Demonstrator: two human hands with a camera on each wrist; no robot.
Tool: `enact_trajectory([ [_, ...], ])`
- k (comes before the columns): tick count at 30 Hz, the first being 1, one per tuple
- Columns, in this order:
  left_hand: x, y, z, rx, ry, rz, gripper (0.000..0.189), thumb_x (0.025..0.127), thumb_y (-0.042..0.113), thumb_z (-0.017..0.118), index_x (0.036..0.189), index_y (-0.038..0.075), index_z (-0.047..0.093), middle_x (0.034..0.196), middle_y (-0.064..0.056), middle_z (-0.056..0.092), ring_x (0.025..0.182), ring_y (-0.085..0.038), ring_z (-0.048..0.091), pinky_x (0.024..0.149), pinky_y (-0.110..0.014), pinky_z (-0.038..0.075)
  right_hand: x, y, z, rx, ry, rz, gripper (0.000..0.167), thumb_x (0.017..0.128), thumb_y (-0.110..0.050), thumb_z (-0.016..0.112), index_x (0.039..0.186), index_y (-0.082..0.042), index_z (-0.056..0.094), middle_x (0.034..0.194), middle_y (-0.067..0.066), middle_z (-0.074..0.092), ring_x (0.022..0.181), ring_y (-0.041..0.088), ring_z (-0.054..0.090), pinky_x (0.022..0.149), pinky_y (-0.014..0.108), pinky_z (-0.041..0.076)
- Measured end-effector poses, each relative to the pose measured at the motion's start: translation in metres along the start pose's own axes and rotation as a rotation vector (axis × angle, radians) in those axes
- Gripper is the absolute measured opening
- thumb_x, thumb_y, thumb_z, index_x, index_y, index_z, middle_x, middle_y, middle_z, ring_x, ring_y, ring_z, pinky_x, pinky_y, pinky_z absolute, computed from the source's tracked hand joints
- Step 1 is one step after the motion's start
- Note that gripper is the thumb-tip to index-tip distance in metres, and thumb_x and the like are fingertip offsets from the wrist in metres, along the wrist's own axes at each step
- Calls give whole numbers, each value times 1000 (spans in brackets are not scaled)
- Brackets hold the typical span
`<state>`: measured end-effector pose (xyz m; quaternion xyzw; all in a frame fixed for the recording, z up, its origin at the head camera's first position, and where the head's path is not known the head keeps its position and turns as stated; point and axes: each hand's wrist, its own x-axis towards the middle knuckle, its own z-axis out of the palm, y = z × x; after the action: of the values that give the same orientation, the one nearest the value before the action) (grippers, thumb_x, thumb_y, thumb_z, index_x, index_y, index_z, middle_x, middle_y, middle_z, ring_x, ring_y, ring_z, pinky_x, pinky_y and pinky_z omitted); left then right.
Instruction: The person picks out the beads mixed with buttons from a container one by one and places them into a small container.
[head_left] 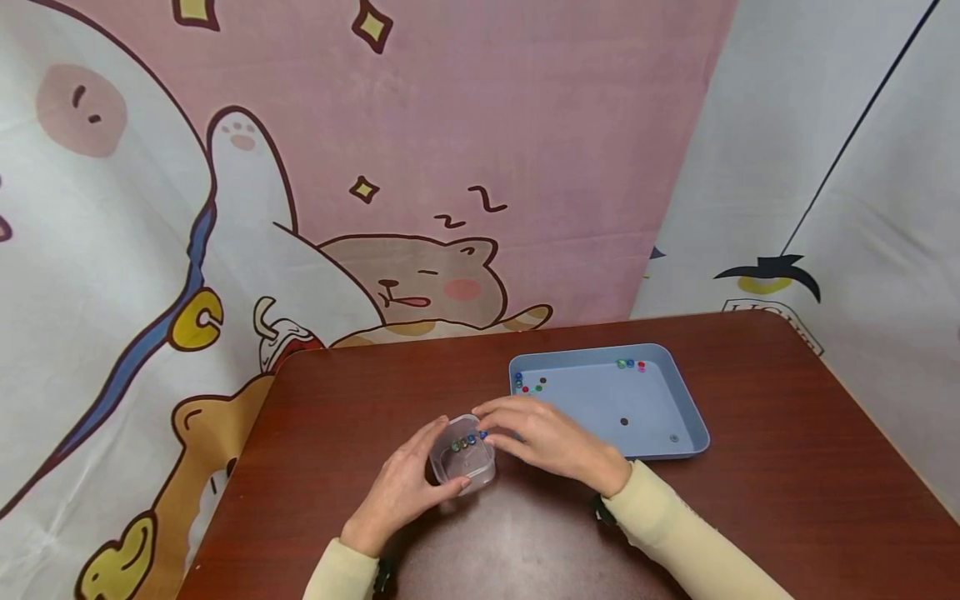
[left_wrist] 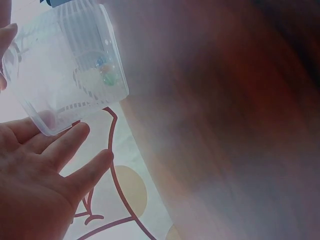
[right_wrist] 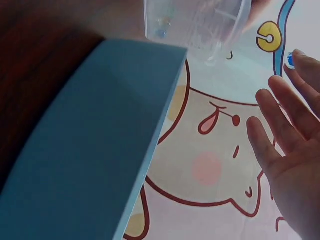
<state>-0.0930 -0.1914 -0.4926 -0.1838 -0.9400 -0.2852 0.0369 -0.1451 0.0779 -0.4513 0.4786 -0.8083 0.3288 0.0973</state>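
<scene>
Head: left hand (head_left: 401, 492) cups the small clear plastic box (head_left: 462, 457) on the dark wooden tabletop (head_left: 750, 500); right hand (head_left: 551, 437) pinches a blue bead (head_left: 483, 434) at its rim, beside the blue plastic tray (head_left: 686, 408).
Left wrist: fingers (left_wrist: 65, 142) straight, touching the box wall.
Right wrist: bead at fingertips (right_wrist: 302, 67), other fingers extended.
</scene>
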Motion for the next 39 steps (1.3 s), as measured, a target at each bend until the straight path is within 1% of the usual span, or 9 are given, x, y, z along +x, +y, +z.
enact_trajectory([
  [3,0,0,0,-1,-4,-3,94,81,56,84,154,8,49,152,-11,54,130,-30,59,103,-51,51,1,-1,6,-31,-8,-43,17,101,-19,70,116,-13,75,134,5,68,123,17,64,103,37,52],
  [7,0,0,0,-3,-6,-3,94,81,55,84,154,8,49,152,-11,54,131,-30,59,103,-52,51,2,-2,12,-61,-11,-80,16,99,-18,73,112,-10,76,130,7,70,121,19,66,103,36,52],
  [16,0,0,0,5,0,1,93,81,53,86,154,7,49,151,-12,54,130,-31,59,103,-51,51,3,1,22,-162,-34,-128,16,95,-17,77,110,-10,77,127,7,71,119,20,66,103,36,52],
  [23,0,0,1,10,2,0,93,80,52,86,153,7,49,152,-11,54,131,-31,59,104,-51,51,2,3,27,-182,-60,-102,15,96,-20,76,108,-12,77,127,6,71,119,21,66,103,37,52],
  [32,1,2,1,6,-6,-6,95,81,58,83,154,7,49,153,-9,53,131,-28,59,102,-50,52,1,5,29,-194,-76,-86,17,95,-23,77,108,-11,78,126,6,71,120,20,65,103,37,52],
  [35,1,2,0,6,-9,-10,95,82,59,82,154,8,49,153,-9,53,131,-28,59,102,-50,52,1,5,28,-163,-79,-70,19,96,-23,76,111,-11,78,128,6,71,121,21,65,103,38,52],
  [39,0,1,0,7,-14,-14,96,81,59,83,154,8,48,153,-9,53,131,-29,59,103,-51,51,-2,4,23,-60,-74,-22,21,98,-24,74,115,-11,77,130,5,69,123,20,64,104,39,51],
])
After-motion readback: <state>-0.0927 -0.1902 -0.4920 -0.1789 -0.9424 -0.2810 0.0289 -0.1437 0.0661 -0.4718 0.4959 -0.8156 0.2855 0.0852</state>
